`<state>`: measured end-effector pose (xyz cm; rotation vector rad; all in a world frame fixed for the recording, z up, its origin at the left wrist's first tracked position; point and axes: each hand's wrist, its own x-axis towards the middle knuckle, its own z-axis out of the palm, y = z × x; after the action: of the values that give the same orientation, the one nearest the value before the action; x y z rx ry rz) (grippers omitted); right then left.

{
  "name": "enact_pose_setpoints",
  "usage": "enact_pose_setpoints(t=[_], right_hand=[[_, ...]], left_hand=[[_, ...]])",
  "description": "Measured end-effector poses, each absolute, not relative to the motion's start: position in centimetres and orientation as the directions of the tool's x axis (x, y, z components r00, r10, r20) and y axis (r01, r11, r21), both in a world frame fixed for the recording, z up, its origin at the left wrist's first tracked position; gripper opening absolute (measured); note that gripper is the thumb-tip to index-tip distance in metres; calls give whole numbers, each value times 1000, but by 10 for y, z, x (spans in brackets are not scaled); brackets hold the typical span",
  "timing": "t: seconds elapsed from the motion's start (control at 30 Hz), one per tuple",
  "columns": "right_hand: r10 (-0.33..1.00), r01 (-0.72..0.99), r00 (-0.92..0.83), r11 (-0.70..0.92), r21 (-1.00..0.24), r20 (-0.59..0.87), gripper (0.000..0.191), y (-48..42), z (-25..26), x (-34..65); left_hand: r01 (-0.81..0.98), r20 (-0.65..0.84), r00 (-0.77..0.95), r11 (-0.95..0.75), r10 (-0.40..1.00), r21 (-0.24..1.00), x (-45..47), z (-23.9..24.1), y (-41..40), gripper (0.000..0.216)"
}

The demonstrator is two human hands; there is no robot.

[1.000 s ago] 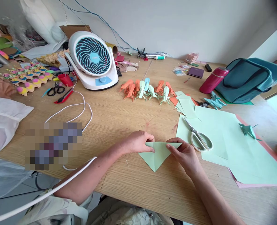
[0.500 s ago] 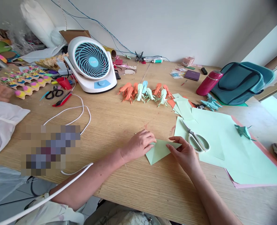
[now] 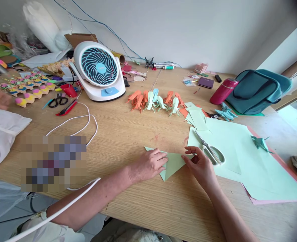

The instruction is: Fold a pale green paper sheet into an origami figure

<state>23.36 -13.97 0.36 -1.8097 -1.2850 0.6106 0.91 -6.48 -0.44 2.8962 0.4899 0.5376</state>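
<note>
A pale green sheet of origami paper (image 3: 175,163), folded to a triangle with its point towards me, lies on the table. My left hand (image 3: 149,164) rests flat over its left half, fingers pressed down near the middle crease. The left corner of the paper shows behind that hand. At the right corner, my right hand (image 3: 198,164) holds the paper between thumb and fingers, with the index finger raised a little. Just right of this hand, white-handled scissors (image 3: 210,148) lie on large pale green sheets (image 3: 259,168).
Folded orange and green paper figures (image 3: 158,101) stand beyond my hands, beside small green sheets (image 3: 197,116). A fan (image 3: 98,69) stands at the back left. A pink bottle (image 3: 224,91) and teal bag (image 3: 256,90) are right. Another person's sleeve (image 3: 7,134) shows left.
My left hand has shifted slightly left and down, so the left corner of the paper shows more. The paper has turned slightly; my right hand keeps to its right corner.
</note>
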Motion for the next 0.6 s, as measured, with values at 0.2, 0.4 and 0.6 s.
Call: enact_pose_setpoints(t=[0.2,0.4,0.6], right_hand=[[904,569,394,-100,-816,164,27,-138,2,239],[881,518,440,-92,-851,173,27,-138,8,242],[884,583,403,-50,-811,236,23,-139,12,242]], left_hand=[[288,317,879,-927,355,239,10,-3,-69,29],[286,278,899,-934,339,213,10,2,-69,29],[275,262,911,-943,318,187,10,-1,-71,43]])
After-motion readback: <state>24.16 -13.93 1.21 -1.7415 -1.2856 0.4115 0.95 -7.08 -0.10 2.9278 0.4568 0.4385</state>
